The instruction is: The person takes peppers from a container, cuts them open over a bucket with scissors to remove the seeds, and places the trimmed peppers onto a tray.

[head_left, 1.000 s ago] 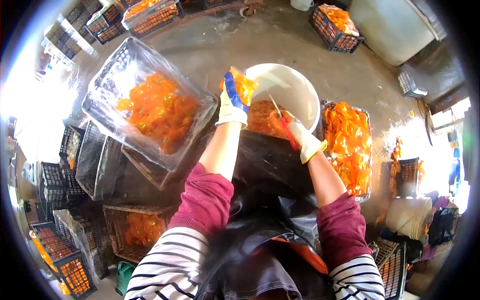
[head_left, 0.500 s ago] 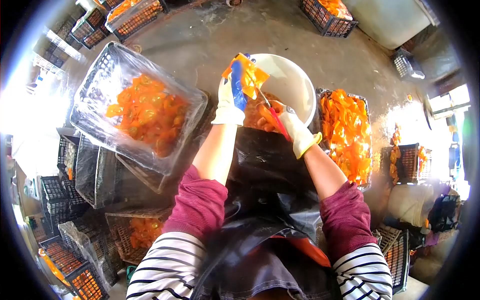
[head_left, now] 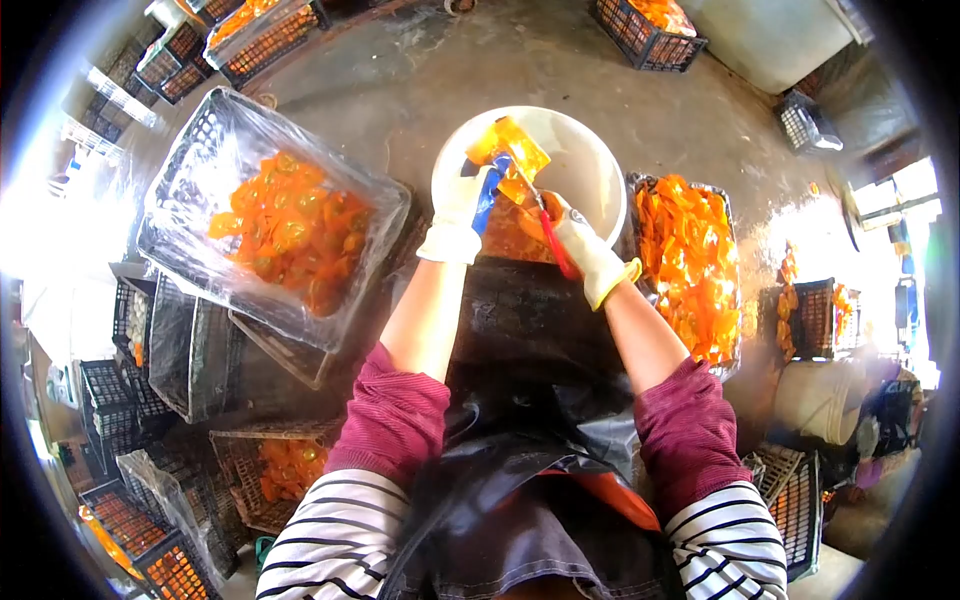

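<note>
My left hand (head_left: 462,212), in a white glove with blue on the fingers, grips a glossy orange piece (head_left: 524,146) that looks like an opened pepper. In my right hand (head_left: 584,243), gloved in white with a yellow cuff, is a red-handled tool (head_left: 556,240) with a thin metal shaft. Its tip meets the lower edge of the orange piece; the exact shape of the tip is too small to make out. Both hands are over a white tub (head_left: 600,170) that has orange bits in its near part.
On the left, a plastic-lined crate (head_left: 170,205) contains orange pieces with green spots. To the right, a crate of flattened orange pieces (head_left: 685,270) stands beside the tub. A dark apron (head_left: 520,320) covers my lap. More black crates (head_left: 650,45) stand around the wet floor (head_left: 400,70).
The orange piece has shifted slightly right and turned, with my left hand a little lower. The red-handled tool remains in my right hand against it.
</note>
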Tool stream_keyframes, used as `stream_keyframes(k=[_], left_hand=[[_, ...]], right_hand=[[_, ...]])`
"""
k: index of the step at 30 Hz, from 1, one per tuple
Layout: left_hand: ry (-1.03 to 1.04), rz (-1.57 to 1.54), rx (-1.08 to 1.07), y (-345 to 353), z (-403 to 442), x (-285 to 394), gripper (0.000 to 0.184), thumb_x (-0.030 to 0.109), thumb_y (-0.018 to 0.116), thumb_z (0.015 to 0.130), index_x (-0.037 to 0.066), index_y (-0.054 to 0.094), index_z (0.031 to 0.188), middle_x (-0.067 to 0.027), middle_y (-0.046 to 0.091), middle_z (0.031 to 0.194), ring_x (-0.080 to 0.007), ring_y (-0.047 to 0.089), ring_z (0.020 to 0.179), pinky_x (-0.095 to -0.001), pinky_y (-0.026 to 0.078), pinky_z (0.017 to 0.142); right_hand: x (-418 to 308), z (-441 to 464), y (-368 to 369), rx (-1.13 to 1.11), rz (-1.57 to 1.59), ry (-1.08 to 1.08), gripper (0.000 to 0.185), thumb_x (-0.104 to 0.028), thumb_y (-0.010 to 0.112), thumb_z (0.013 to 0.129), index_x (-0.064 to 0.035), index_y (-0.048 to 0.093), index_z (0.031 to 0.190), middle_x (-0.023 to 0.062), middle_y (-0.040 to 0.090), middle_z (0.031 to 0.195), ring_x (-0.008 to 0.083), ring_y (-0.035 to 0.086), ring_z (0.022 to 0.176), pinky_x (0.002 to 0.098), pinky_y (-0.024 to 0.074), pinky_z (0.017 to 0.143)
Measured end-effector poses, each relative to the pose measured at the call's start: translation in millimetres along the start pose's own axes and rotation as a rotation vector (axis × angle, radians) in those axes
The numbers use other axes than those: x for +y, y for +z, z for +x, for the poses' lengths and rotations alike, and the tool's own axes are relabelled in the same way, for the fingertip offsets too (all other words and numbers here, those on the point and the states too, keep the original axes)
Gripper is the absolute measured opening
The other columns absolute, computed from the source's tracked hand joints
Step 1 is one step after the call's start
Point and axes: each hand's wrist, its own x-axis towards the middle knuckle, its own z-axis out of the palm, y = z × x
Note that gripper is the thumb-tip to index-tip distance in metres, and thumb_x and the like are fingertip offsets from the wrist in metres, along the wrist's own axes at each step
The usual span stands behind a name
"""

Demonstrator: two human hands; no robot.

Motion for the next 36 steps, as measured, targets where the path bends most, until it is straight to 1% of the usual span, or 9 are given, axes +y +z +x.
stream_keyframes(k=[1, 5, 7, 15, 24, 27, 30, 34, 36], left_hand=[[0.010, -0.030, -0.011, -0.1, -0.1, -0.1, 0.040, 0.010, 0.063, 0.087, 0.002, 0.053, 0.125, -0.0056, 0.060, 0.115, -0.0157, 0.056, 0.103, -0.0288, 0.047, 0.089], [0.039, -0.126, -0.038, -3.3, 6.4, -5.2, 0.040, 0.010, 0.061, 0.088, 0.002, 0.052, 0.126, -0.0071, 0.059, 0.116, -0.0162, 0.056, 0.105, -0.0292, 0.047, 0.091], [0.041, -0.159, -0.034, -3.4, 7.7, -9.5, 0.040, 0.011, 0.060, 0.089, 0.001, 0.051, 0.126, -0.0079, 0.059, 0.117, -0.0166, 0.056, 0.105, -0.0293, 0.046, 0.092], [-0.072, 0.018, 0.110, 5.4, -7.8, 16.8, 0.042, 0.022, 0.057, 0.092, 0.001, 0.050, 0.127, -0.0114, 0.059, 0.117, -0.0200, 0.057, 0.106, -0.0290, 0.047, 0.092], [-0.083, -0.001, 0.174, 3.9, -4.8, 7.2, 0.043, 0.029, 0.053, 0.093, 0.000, 0.052, 0.124, -0.0151, 0.061, 0.113, -0.0230, 0.059, 0.102, -0.0296, 0.047, 0.087], [-0.103, 0.055, 0.271, 13.5, -10.5, 24.9, 0.032, 0.014, 0.059, 0.091, -0.001, 0.057, 0.120, -0.0114, 0.063, 0.111, -0.0187, 0.059, 0.100, -0.0275, 0.046, 0.088], [-0.071, 0.133, 0.298, 14.9, -10.8, 24.4, 0.032, 0.015, 0.059, 0.091, -0.002, 0.058, 0.119, -0.0103, 0.064, 0.107, -0.0176, 0.059, 0.096, -0.0271, 0.047, 0.086], [-0.064, 0.060, 0.320, 12.9, -5.5, 4.8, 0.034, 0.022, 0.056, 0.092, -0.003, 0.058, 0.115, -0.0107, 0.063, 0.104, -0.0184, 0.059, 0.093, -0.0295, 0.046, 0.081], [-0.044, 0.000, 0.392, 15.9, -3.5, 8.7, 0.033, 0.021, 0.057, 0.092, -0.003, 0.058, 0.115, -0.0100, 0.064, 0.103, -0.0178, 0.059, 0.091, -0.0295, 0.046, 0.081]], right_hand=[[-1.8, -1.6, 0.2, 0.001, -0.023, -0.025, 0.023, -0.021, 0.058, 0.090, -0.0092, 0.061, 0.110, 0.0027, 0.062, 0.096, 0.0112, 0.057, 0.092, 0.0256, 0.0411, 0.084], [-4.4, -2.1, -7.2, -0.058, 0.061, 0.119, 0.032, -0.011, 0.035, 0.100, -0.0014, 0.051, 0.126, 0.0082, 0.057, 0.118, 0.0163, 0.056, 0.104, 0.0246, 0.0464, 0.090], [-12.9, -2.9, -7.9, -0.073, 0.075, 0.198, 0.031, -0.011, 0.036, 0.101, -0.0027, 0.053, 0.125, 0.0074, 0.056, 0.119, 0.0154, 0.055, 0.106, 0.0237, 0.0459, 0.091], [18.4, 15.2, -7.5, -0.097, -0.060, -0.031, 0.026, -0.007, 0.050, 0.095, -0.0027, 0.054, 0.120, 0.0066, 0.058, 0.110, 0.0145, 0.055, 0.102, 0.0216, 0.0460, 0.089], [32.0, 25.1, -14.2, -0.128, -0.138, -0.004, 0.023, -0.009, 0.054, 0.094, -0.0041, 0.055, 0.116, 0.0059, 0.058, 0.108, 0.0153, 0.054, 0.104, 0.0245, 0.0451, 0.091], [36.8, 26.5, -15.9, -0.119, -0.184, -0.051, 0.027, -0.015, 0.057, 0.092, -0.0057, 0.055, 0.116, 0.0092, 0.059, 0.107, 0.0195, 0.055, 0.102, 0.0277, 0.0448, 0.090], [38.2, 25.6, -14.2, -0.086, -0.198, -0.093, 0.034, -0.023, 0.062, 0.088, -0.0076, 0.054, 0.117, 0.0142, 0.061, 0.105, 0.0259, 0.057, 0.100, 0.0324, 0.0443, 0.089], [21.9, 20.4, -10.4, 0.081, -0.716, -0.232, 0.044, -0.033, 0.069, 0.083, -0.0079, 0.053, 0.115, 0.0156, 0.063, 0.099, 0.0281, 0.059, 0.092, 0.0359, 0.0454, 0.085], [10.4, 14.7, -8.2, -0.018, -0.699, -0.113, 0.039, -0.026, 0.071, 0.083, -0.0068, 0.055, 0.112, 0.0099, 0.061, 0.097, 0.0214, 0.057, 0.094, 0.0322, 0.0449, 0.086]])
